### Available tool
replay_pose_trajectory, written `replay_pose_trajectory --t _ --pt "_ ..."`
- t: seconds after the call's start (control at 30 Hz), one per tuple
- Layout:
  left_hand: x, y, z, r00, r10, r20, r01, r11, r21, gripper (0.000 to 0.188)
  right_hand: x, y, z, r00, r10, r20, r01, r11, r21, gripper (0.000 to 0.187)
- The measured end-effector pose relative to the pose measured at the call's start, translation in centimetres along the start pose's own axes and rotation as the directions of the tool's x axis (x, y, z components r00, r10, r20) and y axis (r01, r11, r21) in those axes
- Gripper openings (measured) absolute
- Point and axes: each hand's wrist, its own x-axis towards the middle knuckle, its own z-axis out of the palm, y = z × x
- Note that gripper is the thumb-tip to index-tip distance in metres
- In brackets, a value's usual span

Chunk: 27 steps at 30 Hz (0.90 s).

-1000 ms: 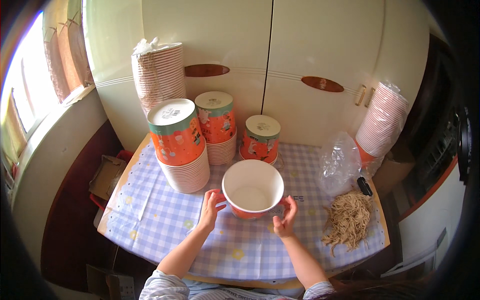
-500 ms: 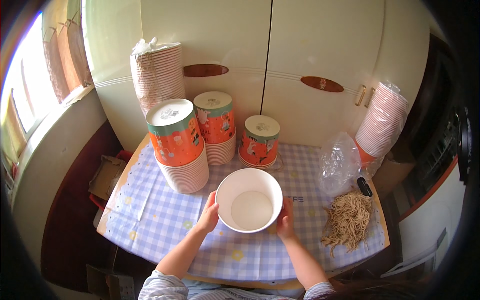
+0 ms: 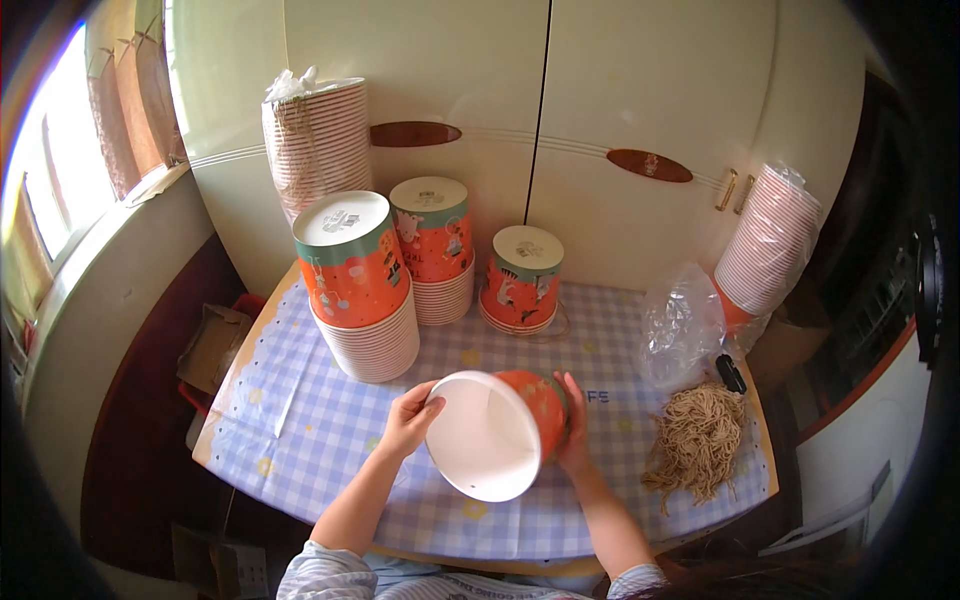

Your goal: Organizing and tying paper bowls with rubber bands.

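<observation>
A large orange paper bucket (image 3: 484,437) with a white inside is held between my two hands over the table, tipped so its mouth faces left and toward me. My left hand (image 3: 408,420) pinches its rim at the left, thumb on the inner side. Around the base end at the right, my right hand (image 3: 572,425) presses with its fingers against the printed wall. Beyond it stand upside-down buckets of the same orange and green print: a tall stack (image 3: 360,285) at the left, a second stack (image 3: 435,250) behind it, and a short stack (image 3: 522,280) in the middle.
A blue checked cloth (image 3: 300,440) covers the table. Bagged bucket stacks stand at the back left (image 3: 320,145) and back right (image 3: 768,235). At the right lie a crumpled clear bag (image 3: 680,325), a black clip-like object (image 3: 730,374) and a heap of beige string (image 3: 698,440). Cabinet doors (image 3: 640,90) rise behind.
The bucket has turned from mouth-up onto its side, its base swinging right and its mouth left. My left hand now grips the rim, while my right hand has shifted to the base end.
</observation>
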Motion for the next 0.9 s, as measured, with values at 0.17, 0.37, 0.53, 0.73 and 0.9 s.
replay_pose_trajectory --t 0.17,0.37,0.53,0.73,0.9 --pt "0.6 -0.5 -0.1 0.942 0.328 0.075 -0.336 0.907 0.255 0.035 -0.5 -1.0 -0.2 0.918 0.357 0.175 -0.397 0.846 0.356 0.098" --pt "0.1 0.7 0.7 0.909 0.409 -0.083 -0.242 0.678 0.694 0.048 -0.8 -0.2 -0.7 0.925 0.379 0.004 -0.378 0.921 0.09 0.063" --pt "-0.1 0.9 2.1 0.806 0.589 -0.062 -0.343 0.548 0.763 0.058 -0.5 -0.1 -0.5 0.962 0.225 -0.155 -0.208 0.971 0.121 0.036" --pt "-1.6 -1.4 2.5 0.992 0.066 0.105 -0.052 0.99 -0.134 0.029 -0.4 2.3 -2.0 0.937 0.195 -0.288 -0.198 0.98 0.02 0.027" --pt "-2.3 -2.4 3.4 0.984 0.083 0.159 -0.071 0.994 -0.083 0.03 -0.1 1.2 -1.4 0.926 0.256 -0.279 -0.28 0.959 -0.051 0.022"
